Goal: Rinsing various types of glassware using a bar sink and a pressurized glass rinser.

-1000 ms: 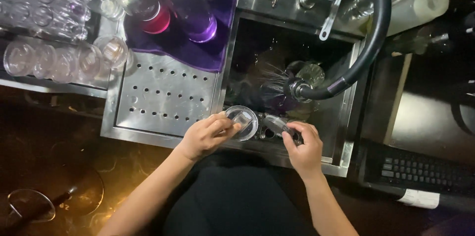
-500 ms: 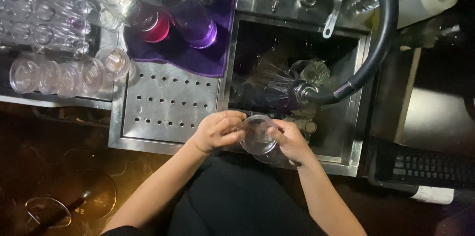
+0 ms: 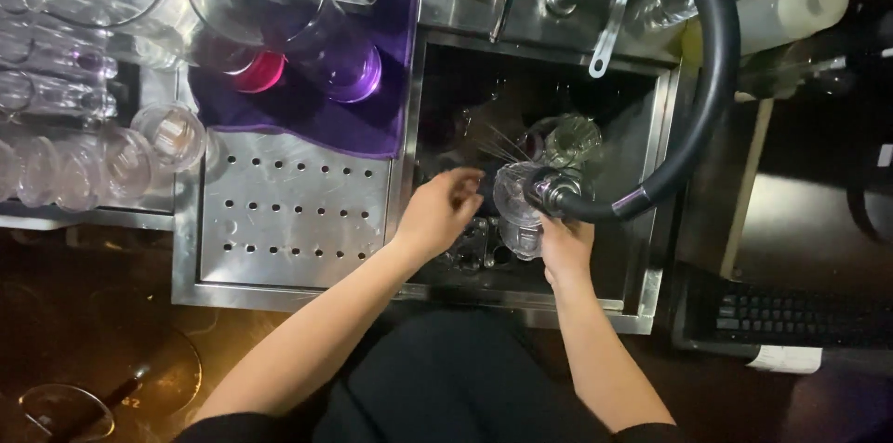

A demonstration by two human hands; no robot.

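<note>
The person's right hand (image 3: 566, 252) is wrapped around a clear glass (image 3: 517, 206), holding it over the dark steel sink (image 3: 656, 127) right at the spray head (image 3: 549, 192) of a black hose tap (image 3: 712, 80); fine jets of water fan off the glass. The left hand (image 3: 442, 211) hovers just beside the glass at the sink's left edge, fingers loosely spread and closed on nothing. Inside the sink lie more glasses: one clear glass (image 3: 572, 138) behind the spray head, and a few small ones (image 3: 474, 248) low in the basin under the hands, too dim to tell their contents. Left of the sink is a perforated steel drain tray (image 3: 298, 220), bare. Behind it a purple cloth (image 3: 307, 118) carries upturned glasses, one glowing pink (image 3: 260, 71) and one violet (image 3: 352, 71). Rows of clear glasses (image 3: 84, 155) crowd the bench at far left. A white squeeze bottle (image 3: 800, 1) lies at upper right, a black keyboard (image 3: 800, 317) at lower right
</note>
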